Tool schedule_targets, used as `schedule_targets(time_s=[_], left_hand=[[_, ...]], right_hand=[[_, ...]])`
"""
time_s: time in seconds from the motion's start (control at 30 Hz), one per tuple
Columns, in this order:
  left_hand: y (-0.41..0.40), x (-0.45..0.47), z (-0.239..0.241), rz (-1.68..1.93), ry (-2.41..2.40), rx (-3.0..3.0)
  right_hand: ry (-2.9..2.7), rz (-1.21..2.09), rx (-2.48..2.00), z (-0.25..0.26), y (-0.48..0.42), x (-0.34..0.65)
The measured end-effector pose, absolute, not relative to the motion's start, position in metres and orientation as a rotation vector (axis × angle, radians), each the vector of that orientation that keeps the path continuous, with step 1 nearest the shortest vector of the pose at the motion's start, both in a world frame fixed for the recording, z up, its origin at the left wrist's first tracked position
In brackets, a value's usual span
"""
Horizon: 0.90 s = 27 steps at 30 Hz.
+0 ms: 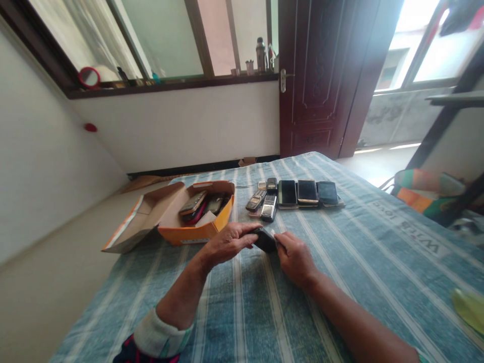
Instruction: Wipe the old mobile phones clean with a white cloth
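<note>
My left hand [229,243] and my right hand [294,257] meet over the striped cloth, both closed on a small dark phone [264,240] held between them. My left fingers curl over its left end; my right fingers pinch its right end, where a bit of white shows. Just beyond lies a row of phones [293,194]: several small keypad handsets on the left and three flat touchscreen ones on the right. An open orange box [196,214] to the left holds several more phones.
The bed or table is covered with a blue-green striped cloth [359,262]. The box's lid flap [130,227] lies open at the left edge. A dark wooden door [321,75] and a window sill [174,83] with small items stand behind. A yellow-green object [469,307] lies at the right.
</note>
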<state>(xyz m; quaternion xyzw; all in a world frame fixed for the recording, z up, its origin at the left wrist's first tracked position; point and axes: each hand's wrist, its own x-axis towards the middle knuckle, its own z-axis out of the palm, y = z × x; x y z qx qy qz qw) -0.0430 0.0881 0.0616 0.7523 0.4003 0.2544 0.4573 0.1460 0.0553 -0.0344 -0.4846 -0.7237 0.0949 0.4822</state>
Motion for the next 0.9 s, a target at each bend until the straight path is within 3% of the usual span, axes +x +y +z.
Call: schedule_targets(time_s=[0.37, 0.9], left_hand=[[0.088, -0.037, 0.057, 0.681, 0.971, 1.835], [0.087, -0.021, 0.022, 0.874, 0.883, 1.384]], right_hand=[[-1.696, 0.221, -0.889, -0.015, 0.045, 0.139], [-1.905, -0.215, -1.063, -0.010, 0.051, 0.156]])
